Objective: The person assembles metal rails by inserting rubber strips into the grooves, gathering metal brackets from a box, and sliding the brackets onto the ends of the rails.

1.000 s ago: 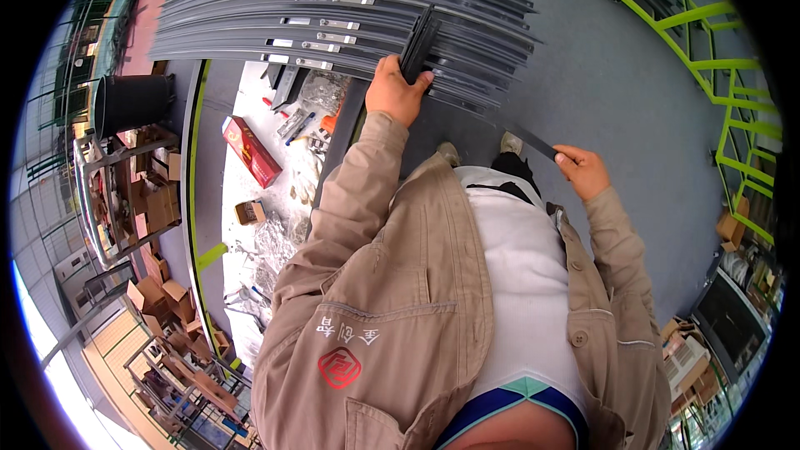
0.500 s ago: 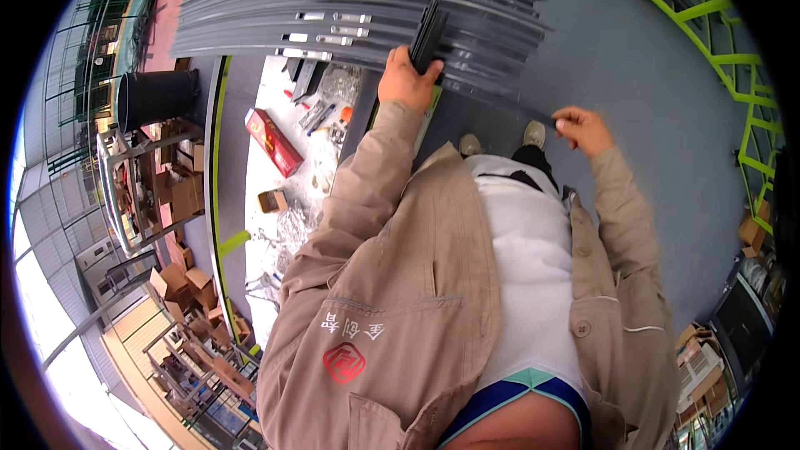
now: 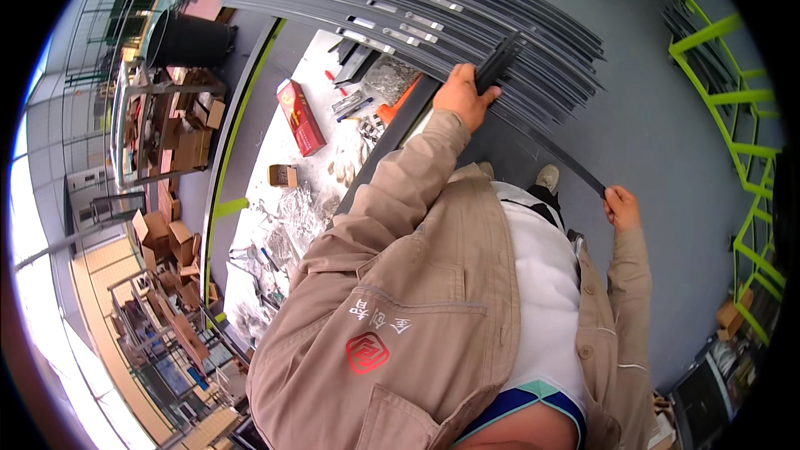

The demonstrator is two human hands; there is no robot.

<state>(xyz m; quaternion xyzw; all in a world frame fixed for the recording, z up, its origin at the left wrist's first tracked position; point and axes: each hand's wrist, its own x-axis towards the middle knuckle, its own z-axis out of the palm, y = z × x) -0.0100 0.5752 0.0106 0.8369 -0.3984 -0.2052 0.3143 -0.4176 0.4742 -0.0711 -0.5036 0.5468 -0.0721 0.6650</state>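
My left hand [image 3: 467, 98] is closed around a short dark grooved piece [image 3: 500, 62], which may be a bundle of strips. It sits at the near edge of a row of long dark grey metal profiles [image 3: 525, 29], several of them with small silver fittings [image 3: 417, 21]. To the right, my right hand [image 3: 622, 208] pinches the end of a thin dark strip [image 3: 571, 162]. That strip slants back up and left to the profiles, where its far end is lost among them.
On the left, a white-topped table [image 3: 250, 221] bears a red box [image 3: 301, 119], a small open carton [image 3: 282, 176], clear plastic bags and pens. Beyond stand a black bin [image 3: 190, 40] and a cart with cardboard boxes [image 3: 190, 150]. A lime-green rack [image 3: 733, 98] stands at the right.
My whole view has shifted, so the profiles and table appear turned. My right hand has drawn farther from my left, with more of the thin strip showing between them. Both hands keep their grip.
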